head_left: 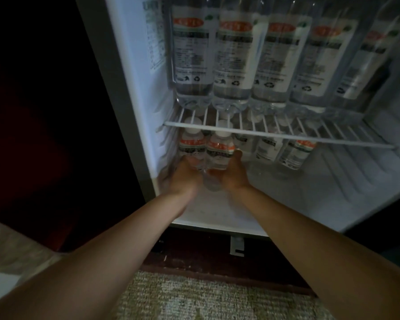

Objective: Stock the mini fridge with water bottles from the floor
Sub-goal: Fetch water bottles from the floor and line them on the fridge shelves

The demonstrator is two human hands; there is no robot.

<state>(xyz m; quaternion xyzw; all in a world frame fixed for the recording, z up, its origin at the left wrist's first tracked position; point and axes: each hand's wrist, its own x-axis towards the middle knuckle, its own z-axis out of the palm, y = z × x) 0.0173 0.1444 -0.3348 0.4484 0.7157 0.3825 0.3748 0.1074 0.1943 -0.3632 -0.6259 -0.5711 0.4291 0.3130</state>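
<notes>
Lower compartment of the mini fridge (134, 93): my left hand (183, 174) and right hand (236, 174) each wrap one upright water bottle, left bottle (191, 146), right bottle (219, 151), touching. Wire shelf (275, 132) above carries five large bottles (233, 56).

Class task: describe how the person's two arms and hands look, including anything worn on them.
Both forearms are bare, with no sleeves in view. The left hand and right hand wear no gloves; no watch, bracelet or ring shows, though dim light and blur hide fine detail.
</notes>
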